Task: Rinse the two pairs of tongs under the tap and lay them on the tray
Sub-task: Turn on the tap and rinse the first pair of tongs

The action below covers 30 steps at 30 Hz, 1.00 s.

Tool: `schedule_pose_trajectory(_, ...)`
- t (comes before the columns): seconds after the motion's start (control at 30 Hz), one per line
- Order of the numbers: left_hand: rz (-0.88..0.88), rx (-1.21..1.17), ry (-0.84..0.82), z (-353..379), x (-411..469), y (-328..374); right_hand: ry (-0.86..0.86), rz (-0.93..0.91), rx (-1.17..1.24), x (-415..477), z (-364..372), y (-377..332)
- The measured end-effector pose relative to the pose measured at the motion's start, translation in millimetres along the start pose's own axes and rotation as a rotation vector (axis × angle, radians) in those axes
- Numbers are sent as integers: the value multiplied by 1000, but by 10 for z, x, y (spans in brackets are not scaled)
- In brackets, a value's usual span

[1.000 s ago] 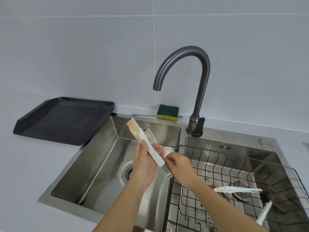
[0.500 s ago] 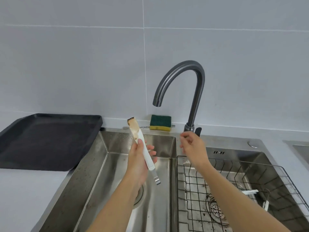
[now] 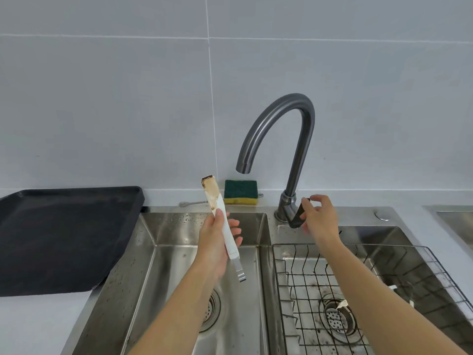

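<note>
My left hand grips a pair of white tongs over the left sink basin, soiled brown tips pointing up, metal end down. My right hand rests on the dark lever at the base of the grey curved tap, fingers around it. No water runs from the spout. The second pair of white tongs lies in the wire basket in the right basin, mostly hidden behind my right forearm. The black tray sits on the counter to the left of the sink.
A green and yellow sponge lies on the ledge behind the left basin. A black wire basket fills the right basin. A small metal item lies beside the sponge. Another sink's edge shows at far right.
My right hand moved from beside the tongs up to the tap lever and took hold of it. The left hand kept the tongs upright. The view tilted up.
</note>
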<state>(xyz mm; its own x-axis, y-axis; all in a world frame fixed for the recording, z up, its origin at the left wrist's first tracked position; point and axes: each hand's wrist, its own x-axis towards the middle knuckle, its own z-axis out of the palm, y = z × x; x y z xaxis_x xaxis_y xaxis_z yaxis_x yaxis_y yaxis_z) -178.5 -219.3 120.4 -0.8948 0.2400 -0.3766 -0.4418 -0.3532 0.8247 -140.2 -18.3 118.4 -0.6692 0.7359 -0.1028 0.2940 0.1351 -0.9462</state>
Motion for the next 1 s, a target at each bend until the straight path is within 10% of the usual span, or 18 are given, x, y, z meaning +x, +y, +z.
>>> schedule_pose_trajectory(1.0,-81,38,28,7,168,-160,-285,278,4,58,-19,96)
